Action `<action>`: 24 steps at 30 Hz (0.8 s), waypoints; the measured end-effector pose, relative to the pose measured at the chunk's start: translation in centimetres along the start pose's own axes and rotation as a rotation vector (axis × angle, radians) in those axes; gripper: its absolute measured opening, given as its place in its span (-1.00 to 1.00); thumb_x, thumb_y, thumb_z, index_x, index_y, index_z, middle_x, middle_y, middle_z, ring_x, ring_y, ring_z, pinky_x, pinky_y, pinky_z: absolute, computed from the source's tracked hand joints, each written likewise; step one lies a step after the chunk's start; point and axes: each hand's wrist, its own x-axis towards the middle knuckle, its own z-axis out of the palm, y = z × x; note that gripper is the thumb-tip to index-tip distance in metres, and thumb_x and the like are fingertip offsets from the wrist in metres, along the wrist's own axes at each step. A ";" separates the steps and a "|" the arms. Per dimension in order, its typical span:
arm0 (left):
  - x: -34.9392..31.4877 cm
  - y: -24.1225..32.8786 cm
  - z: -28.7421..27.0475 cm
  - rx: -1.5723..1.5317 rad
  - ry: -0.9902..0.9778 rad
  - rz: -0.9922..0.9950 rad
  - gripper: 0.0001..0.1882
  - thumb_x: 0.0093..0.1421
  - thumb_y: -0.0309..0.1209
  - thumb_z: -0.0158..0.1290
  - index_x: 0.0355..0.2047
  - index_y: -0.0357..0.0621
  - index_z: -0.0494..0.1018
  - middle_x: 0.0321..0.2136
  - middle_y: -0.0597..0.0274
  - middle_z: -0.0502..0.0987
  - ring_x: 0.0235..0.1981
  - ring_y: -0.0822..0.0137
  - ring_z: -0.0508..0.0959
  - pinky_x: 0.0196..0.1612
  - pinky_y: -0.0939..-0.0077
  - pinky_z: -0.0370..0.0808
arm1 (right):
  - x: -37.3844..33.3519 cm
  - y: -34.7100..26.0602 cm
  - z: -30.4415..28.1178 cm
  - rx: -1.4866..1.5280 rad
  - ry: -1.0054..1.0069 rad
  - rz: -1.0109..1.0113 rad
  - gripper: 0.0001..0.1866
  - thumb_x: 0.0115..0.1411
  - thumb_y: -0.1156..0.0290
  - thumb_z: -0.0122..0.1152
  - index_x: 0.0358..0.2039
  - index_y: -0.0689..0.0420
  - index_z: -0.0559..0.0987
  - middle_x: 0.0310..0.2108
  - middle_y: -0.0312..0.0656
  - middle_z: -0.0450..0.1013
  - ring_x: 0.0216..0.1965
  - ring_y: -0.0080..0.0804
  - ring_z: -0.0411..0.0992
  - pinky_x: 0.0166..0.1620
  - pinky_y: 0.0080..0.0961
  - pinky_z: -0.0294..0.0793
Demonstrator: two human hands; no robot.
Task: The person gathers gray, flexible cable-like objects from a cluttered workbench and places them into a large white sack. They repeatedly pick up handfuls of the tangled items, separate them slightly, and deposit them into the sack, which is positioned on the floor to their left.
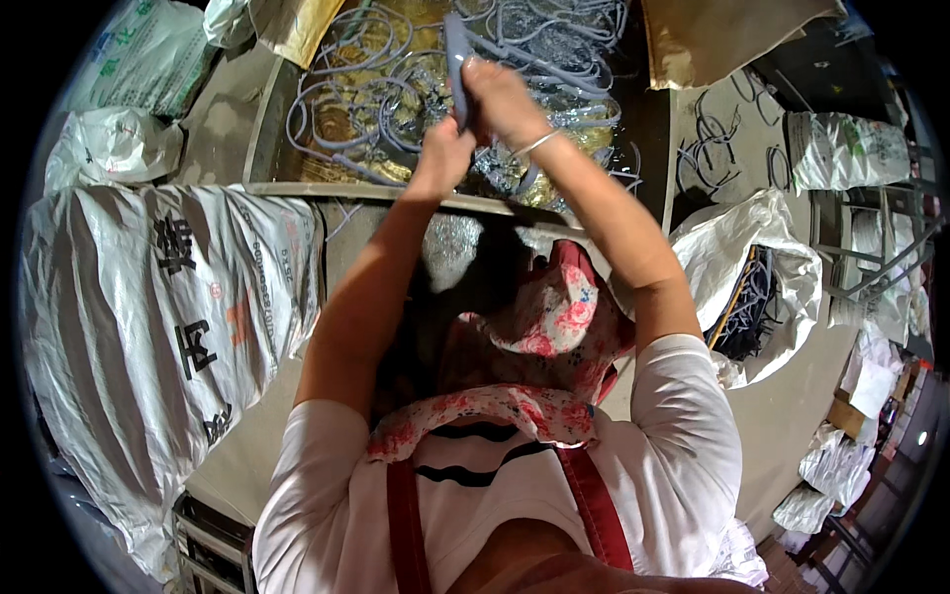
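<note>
Both my hands are closed over a shallow trough point(371, 192) of water. Between them runs a grey-blue, rubbery-looking strip point(455, 54), upright in the picture with its wider end pointing away from me. My left hand point(447, 156) grips its near end. Just above and to the right, my right hand point(498, 99) is wrapped round the middle of it, a thin bangle at the wrist. Many thin grey loops of tubing point(341, 163) lie in the rippling water around my hands. What my fingers cover of the strip is hidden.
An open white sack point(782, 297) holding dark, thin pieces stands at the right. Loose dark rings point(708, 139) lie on the floor beside the trough. A large white woven sack point(148, 327) fills the left side. Brown sheets point(712, 35) overhang the trough's far corners.
</note>
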 end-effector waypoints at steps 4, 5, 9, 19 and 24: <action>-0.3 1.7 -2.4 -0.503 0.131 -0.052 -0.76 0.27 -0.31 -0.18 -0.31 -0.29 0.29 -0.63 0.31 0.26 -0.54 0.39 0.29 -0.30 0.39 0.35 | 4.0 4.6 -10.1 -0.457 0.261 -0.298 -0.60 0.13 0.16 0.05 -0.21 0.26 0.46 -0.32 -0.15 0.48 -0.30 -0.46 0.41 -0.21 -0.56 0.38; -0.3 1.8 -2.9 -0.577 0.125 -0.074 -0.77 0.28 -0.32 -0.19 -0.30 -0.28 0.28 -0.63 0.32 0.24 -0.55 0.40 0.28 -0.30 0.36 0.35 | 3.8 5.9 -12.5 -0.624 0.229 -0.044 -0.54 0.07 0.07 0.11 -0.25 0.26 0.48 -0.36 -0.10 0.49 -0.32 -0.39 0.43 -0.21 -0.52 0.39; -0.3 2.4 -4.1 -0.780 0.140 -0.141 -0.76 0.28 -0.29 -0.21 -0.30 -0.25 0.24 -0.66 0.36 0.16 -0.58 0.41 0.23 -0.32 0.33 0.34 | 1.5 11.6 -13.5 -0.800 -0.132 0.453 -0.05 -0.16 -0.25 0.20 -0.02 0.40 0.34 -0.06 0.15 0.34 0.01 -0.11 0.31 0.07 -0.42 0.23; 0.4 4.5 -8.1 -0.491 0.652 0.184 -0.75 0.25 -0.27 -0.14 -0.45 -0.21 0.28 -0.76 0.45 0.15 -0.76 0.52 0.17 -0.67 0.65 0.18 | 0.3 18.1 -12.1 -1.004 0.145 0.257 -0.75 -0.05 0.36 0.06 -0.37 0.23 0.53 -0.42 0.17 0.45 -0.32 0.04 0.43 -0.22 -0.25 0.41; -0.1 5.4 -7.4 0.080 0.660 0.292 -0.75 0.15 -0.26 0.04 -0.50 -0.21 0.45 -0.73 0.49 0.29 -0.72 0.64 0.25 -0.69 0.73 0.17 | -0.8 9.9 -18.0 -1.512 0.047 -0.191 -0.69 0.01 0.48 -0.06 -0.17 0.15 0.38 -0.44 0.10 0.44 -0.37 0.04 0.43 -0.30 -0.15 0.42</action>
